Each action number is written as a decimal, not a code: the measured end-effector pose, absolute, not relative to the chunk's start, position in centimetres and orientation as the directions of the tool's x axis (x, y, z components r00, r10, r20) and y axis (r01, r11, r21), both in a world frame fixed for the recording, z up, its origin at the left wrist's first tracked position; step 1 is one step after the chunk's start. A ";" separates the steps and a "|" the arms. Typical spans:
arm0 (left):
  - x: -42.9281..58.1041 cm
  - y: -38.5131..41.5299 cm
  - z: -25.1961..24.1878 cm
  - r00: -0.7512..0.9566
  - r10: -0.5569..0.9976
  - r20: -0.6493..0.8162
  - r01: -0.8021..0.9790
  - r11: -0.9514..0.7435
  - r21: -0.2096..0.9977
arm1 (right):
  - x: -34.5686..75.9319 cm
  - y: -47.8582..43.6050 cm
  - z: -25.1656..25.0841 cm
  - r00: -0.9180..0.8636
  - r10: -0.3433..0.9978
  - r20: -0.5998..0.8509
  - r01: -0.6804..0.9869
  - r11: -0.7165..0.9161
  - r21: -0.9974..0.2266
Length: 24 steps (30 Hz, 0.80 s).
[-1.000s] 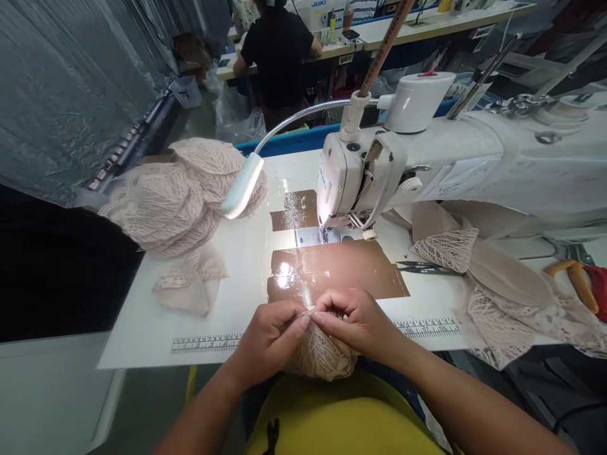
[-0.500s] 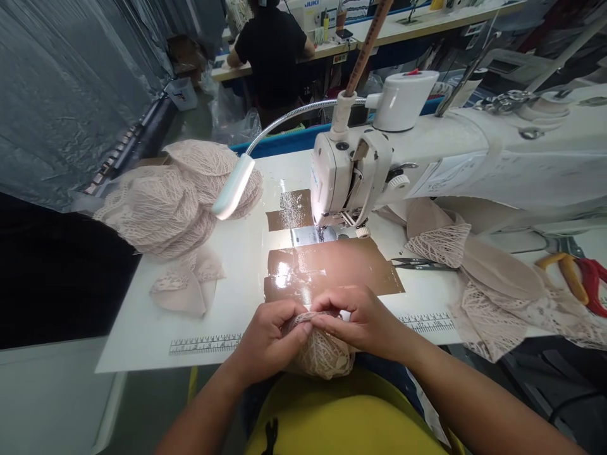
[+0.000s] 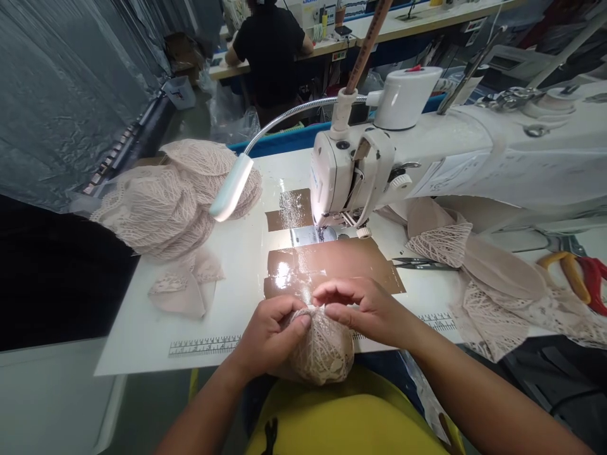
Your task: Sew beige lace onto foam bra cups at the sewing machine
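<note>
Beige openwork lace, gathered into a rounded cup-like piece (image 3: 327,360), hangs from my left hand (image 3: 268,332) at the front edge of the smooth white table (image 3: 239,272), just above the yellow garment (image 3: 332,423) that I wear. My left thumb and forefinger are pinched together on its upper rim. My right hand (image 3: 363,309) is at the other end of that rim, thumb and forefinger parted by a narrow gap; whether those fingertips touch the lace I cannot tell.

Beyond my hands, a broad patch of glossy brown tape (image 3: 327,265) covers the tabletop, its surface shining under the slim white lamp head (image 3: 232,189) on a bendable metal neck. Behind that patch stands the big white sewing machine (image 3: 332,170), its needle area over a silvery metal plate (image 3: 303,236). To my left lies a loose pile of pale beige lace pieces (image 3: 161,202), with one folded beige piece (image 3: 183,294) nearer me, apart from the pile. A black printed ruler scale (image 3: 203,345) runs along the table's front. On my right, slender black snips (image 3: 422,264) lie beside a heap of beige lace and plain fabric (image 3: 502,272), and scissors with orange and red handles (image 3: 592,281) lie farther right.
</note>
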State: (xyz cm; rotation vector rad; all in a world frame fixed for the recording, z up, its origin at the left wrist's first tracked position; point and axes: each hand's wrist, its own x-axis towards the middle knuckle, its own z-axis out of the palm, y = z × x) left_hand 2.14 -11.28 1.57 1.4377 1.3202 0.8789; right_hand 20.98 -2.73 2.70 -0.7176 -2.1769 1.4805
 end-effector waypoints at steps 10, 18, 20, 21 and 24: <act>2.5 -10.7 2.1 0.229 0.969 -0.099 0.074 0.084 0.994 | 20.8 -2.6 3.2 -0.815 0.576 -0.060 0.162 0.127 -0.979; 1.2 -9.9 2.2 -0.088 0.908 -0.409 -0.347 0.356 0.868 | 23.0 -0.7 2.2 -0.682 0.718 -0.140 0.173 -0.028 -0.985; -0.9 -9.4 3.6 -0.306 0.908 -0.287 -0.213 0.229 0.950 | 24.5 0.1 2.5 -0.600 0.793 -0.109 0.218 0.031 -0.975; -1.8 -9.1 4.3 -0.421 0.890 -0.174 -0.069 0.160 0.985 | 25.1 0.4 2.8 -0.571 0.816 -0.090 0.247 0.067 -0.967; -2.5 -7.1 5.4 -0.438 0.859 0.264 0.533 0.012 0.846 | 25.8 1.1 3.8 -0.551 0.834 -0.035 0.351 0.193 -0.916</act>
